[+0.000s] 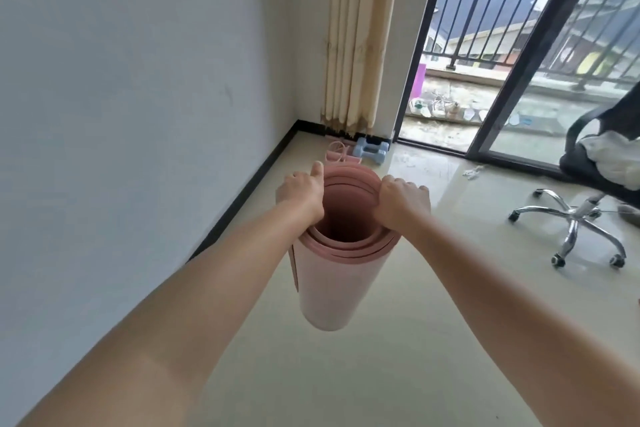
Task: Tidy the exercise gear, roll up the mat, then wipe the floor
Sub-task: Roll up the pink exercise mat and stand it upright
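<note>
A pink exercise mat point(332, 284) is rolled into a loose tube and hangs upright in front of me, its open top end facing the camera. My left hand point(300, 191) grips the top rim on the left side, thumb up along the outside. My right hand point(401, 201) grips the rim on the right, fingers curled over the edge. Two light-blue dumbbells point(371, 150) lie on the floor in the far corner by the curtain. Pink resistance bands point(337, 152) lie just left of them.
A white wall point(138, 80) with a black skirting runs along the left. A beige curtain point(360, 38) hangs in the corner beside a sliding glass door point(540, 55) onto a balcony. A black office chair point(588, 191) with clothes on it stands at the right. Glossy tiled floor point(398, 340) lies below.
</note>
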The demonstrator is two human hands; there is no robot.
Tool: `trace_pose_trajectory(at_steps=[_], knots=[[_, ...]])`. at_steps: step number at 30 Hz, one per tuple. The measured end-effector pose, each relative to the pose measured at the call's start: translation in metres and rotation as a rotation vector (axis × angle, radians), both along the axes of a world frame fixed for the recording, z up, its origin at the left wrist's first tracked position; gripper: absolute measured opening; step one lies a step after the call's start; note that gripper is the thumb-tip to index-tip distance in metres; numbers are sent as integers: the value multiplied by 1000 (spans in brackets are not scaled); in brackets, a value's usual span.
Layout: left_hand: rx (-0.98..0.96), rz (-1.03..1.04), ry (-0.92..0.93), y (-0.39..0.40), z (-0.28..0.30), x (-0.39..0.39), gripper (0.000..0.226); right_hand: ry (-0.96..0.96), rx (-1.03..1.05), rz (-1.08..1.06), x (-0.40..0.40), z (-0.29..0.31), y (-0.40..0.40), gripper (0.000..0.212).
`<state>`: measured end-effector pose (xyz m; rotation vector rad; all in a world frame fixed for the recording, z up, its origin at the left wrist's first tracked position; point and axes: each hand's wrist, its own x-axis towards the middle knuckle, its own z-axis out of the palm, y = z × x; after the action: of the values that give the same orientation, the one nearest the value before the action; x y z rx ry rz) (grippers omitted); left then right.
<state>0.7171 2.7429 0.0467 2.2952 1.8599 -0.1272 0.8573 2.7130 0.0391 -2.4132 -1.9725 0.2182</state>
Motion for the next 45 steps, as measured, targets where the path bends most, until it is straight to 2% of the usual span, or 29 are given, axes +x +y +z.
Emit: trace_pose_trajectory(at_steps=[12,24,30,40,45], knots=[[-79,191,10,364,-37,110,56,88,-72,39,104,-41,375,42],[-186,268,-3,697,-101,142,52,71,-232,127,135,-92,724,43],[-231,322,7,831,-117,152,53,90,-280,150,144,-108,861,46],[-268,450,39,1063,-173,175,49,113,-402,253,164,-168,1108,53],[-337,452,47,1153,-204,182,51,143,-462,228,170,-199,1199,54]])
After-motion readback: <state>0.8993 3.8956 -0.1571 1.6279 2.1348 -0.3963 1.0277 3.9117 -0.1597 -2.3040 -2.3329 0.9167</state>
